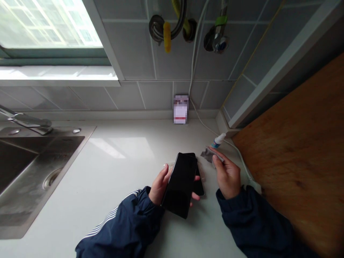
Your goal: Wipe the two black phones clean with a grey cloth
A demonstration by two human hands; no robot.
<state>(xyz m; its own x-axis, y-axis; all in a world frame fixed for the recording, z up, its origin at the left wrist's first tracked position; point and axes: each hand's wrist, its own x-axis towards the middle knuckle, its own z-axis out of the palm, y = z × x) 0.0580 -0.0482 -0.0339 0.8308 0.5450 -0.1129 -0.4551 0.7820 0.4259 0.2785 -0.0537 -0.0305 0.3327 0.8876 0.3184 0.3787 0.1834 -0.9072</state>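
The left hand (160,187) curls upward, palm turned in, while the right hand (228,175) pinches with its fingertips together.

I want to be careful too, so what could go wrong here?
The black smartphone in the left hand might slip onto the hard white countertop and crack. The steel sink is nearby, so it could slide in. The small white-capped bottle near the right hand might tip.
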